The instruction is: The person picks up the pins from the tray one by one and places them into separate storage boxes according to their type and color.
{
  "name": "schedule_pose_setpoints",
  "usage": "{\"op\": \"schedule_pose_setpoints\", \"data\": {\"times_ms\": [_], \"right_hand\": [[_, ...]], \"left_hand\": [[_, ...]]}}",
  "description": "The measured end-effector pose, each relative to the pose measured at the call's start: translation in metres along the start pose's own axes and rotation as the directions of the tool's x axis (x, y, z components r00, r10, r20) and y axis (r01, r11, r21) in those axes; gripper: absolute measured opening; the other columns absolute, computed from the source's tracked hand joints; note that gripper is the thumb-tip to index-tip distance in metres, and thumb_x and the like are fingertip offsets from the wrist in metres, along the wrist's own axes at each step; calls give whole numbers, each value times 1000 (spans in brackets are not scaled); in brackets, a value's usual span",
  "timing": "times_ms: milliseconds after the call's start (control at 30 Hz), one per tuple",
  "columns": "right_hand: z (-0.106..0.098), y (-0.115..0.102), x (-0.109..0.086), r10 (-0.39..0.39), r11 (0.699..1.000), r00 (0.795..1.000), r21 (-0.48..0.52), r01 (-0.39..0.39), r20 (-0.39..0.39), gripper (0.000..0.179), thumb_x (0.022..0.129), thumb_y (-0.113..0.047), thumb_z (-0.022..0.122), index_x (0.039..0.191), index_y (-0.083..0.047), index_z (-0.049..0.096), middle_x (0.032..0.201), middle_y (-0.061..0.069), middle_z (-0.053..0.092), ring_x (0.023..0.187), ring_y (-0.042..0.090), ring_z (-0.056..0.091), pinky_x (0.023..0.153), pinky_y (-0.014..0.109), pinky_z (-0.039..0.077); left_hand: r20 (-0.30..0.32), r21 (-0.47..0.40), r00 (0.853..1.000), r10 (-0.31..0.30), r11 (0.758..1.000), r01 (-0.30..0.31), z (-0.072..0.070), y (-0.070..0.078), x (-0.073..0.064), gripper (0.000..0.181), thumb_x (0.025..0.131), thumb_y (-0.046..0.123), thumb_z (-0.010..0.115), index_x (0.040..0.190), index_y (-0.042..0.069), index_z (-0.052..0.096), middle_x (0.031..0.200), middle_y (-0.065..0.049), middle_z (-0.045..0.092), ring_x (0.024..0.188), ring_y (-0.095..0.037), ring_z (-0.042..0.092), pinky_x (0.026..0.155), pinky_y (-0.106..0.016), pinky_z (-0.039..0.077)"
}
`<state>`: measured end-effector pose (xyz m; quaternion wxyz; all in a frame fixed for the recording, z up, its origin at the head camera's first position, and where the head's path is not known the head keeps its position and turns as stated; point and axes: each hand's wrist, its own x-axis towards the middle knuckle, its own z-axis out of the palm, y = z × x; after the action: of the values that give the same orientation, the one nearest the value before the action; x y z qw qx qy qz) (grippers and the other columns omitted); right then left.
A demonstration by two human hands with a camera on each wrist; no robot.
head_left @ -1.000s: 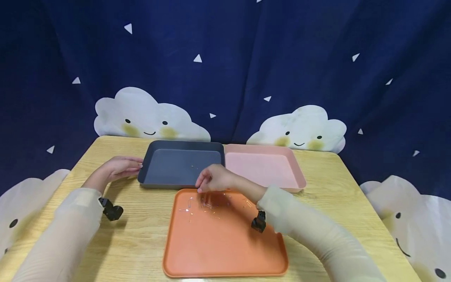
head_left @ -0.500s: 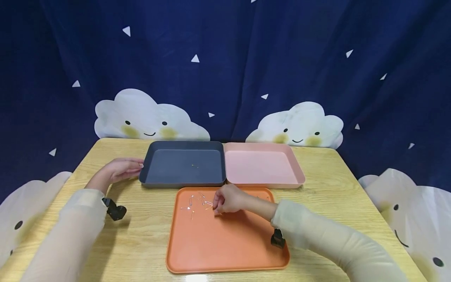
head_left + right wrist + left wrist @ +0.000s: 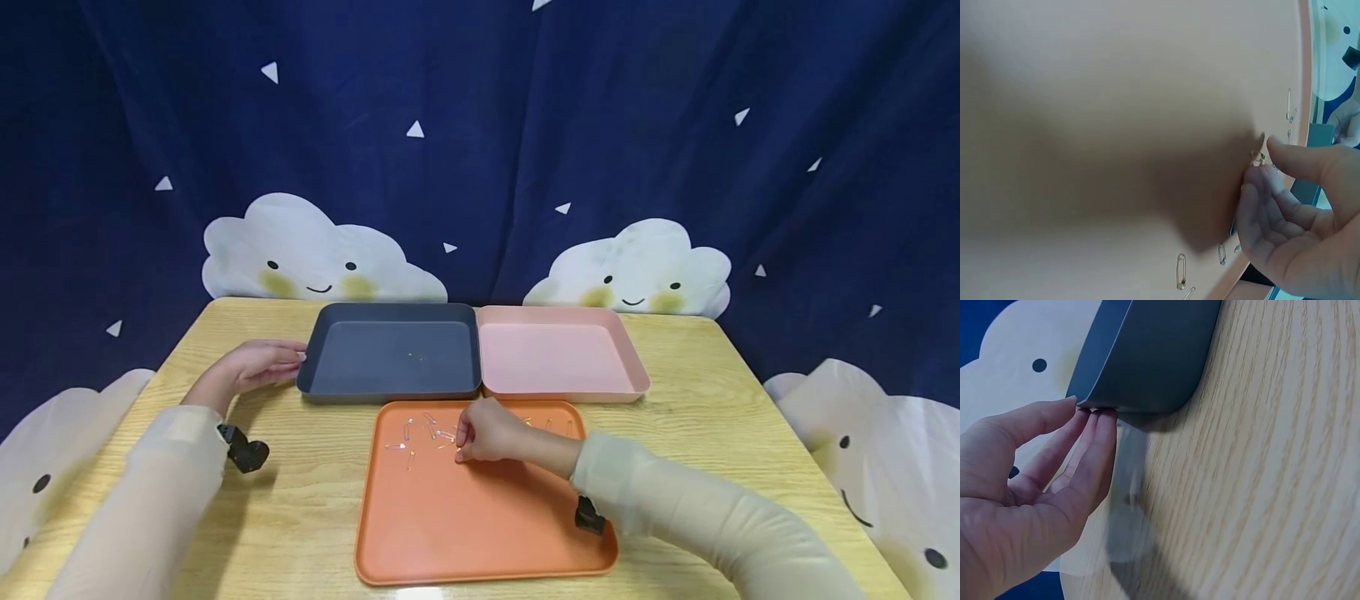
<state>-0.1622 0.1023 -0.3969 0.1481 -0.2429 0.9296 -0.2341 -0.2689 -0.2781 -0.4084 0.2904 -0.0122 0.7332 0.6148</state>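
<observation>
My left hand is at the left end of the dark grey tray. In the left wrist view, fairly straight fingers touch the tray's outer wall, with the thumb tip at its rim. Over the orange tray, my right hand reaches down with curled fingers. A small gold safety pin is pinched between its thumb and fingertips in the right wrist view. More safety pins, silver and gold, lie loose around the hand, partly hidden by it.
A pink tray adjoins the dark grey tray's right side. A tiny gold piece lies in the dark grey tray. The wooden table backs onto a blue curtain with white clouds.
My right hand has moved from the dark grey tray's front edge down and right into the orange tray, its fingertips now at a gold safety pin. The left hand keeps its place.
</observation>
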Motion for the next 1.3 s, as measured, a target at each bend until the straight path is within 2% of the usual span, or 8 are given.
{"op": "schedule_pose_setpoints", "data": {"times_ms": [267,500,667,800,867,1000,1167,1300], "right_hand": [[7,-3,0,-18,995,1000,-97,16,-23,18,76,-8,77,61,-9,67,57,-3,61,58,5,44,50,14,35],[7,-4,-2,-101,974,994,-209,92,-32,31,75,-1,60,50,-13,46,50,-9,35,54,6,33,48,14,25],[5,-2,-3,-58,991,998,-120,53,-39,22,73,-4,60,53,-12,55,48,-8,48,52,3,38,45,13,28],[1,3,-1,10,995,1000,99,-12,21,14,77,-4,64,65,-6,69,55,4,67,48,2,52,47,12,43],[-1,6,0,72,961,993,260,-95,97,10,80,-3,66,72,-3,72,62,10,71,49,5,59,51,17,54],[-3,11,1,154,806,958,530,-264,244,8,83,4,67,88,8,72,77,20,73,57,11,66,62,30,63],[-3,17,3,152,661,922,658,-363,356,22,84,10,62,105,14,66,89,24,73,65,11,67,71,31,63],[-6,19,3,125,600,909,699,-389,398,28,84,12,59,111,17,62,90,17,74,67,11,67,74,31,63]], "left_hand": [[21,-13,1000,5,1000,-5,-1,-2,1,64,98,7,48,148,-13,14,92,16,64,89,4,63,85,-14,56],[8,-6,1000,-2,1000,2,-2,-2,2,64,98,8,50,148,-11,15,92,16,65,89,3,64,84,-15,57],[9,-3,1000,-1,1000,1,-1,-3,3,63,98,7,49,148,-12,15,92,16,64,88,4,64,85,-15,57],[2,5,1000,2,1000,-2,-1,-3,3,63,98,7,49,148,-13,16,94,15,64,88,4,64,86,-16,57],[1,16,1000,7,1000,-7,-1,-3,3,63,98,8,50,147,-13,17,97,13,65,88,5,63,87,-16,57],[-4,47,1000,11,999,-11,-1,-1,3,63,98,9,50,147,-13,18,103,10,65,88,6,63,87,-16,56],[-18,59,1000,8,998,-7,0,0,2,62,98,8,50,147,-13,19,107,7,64,87,7,62,88,-16,56],[-19,56,1000,13,998,-12,0,1,2,61,98,6,49,146,-14,19,108,7,64,87,7,61,87,-16,56]]}}
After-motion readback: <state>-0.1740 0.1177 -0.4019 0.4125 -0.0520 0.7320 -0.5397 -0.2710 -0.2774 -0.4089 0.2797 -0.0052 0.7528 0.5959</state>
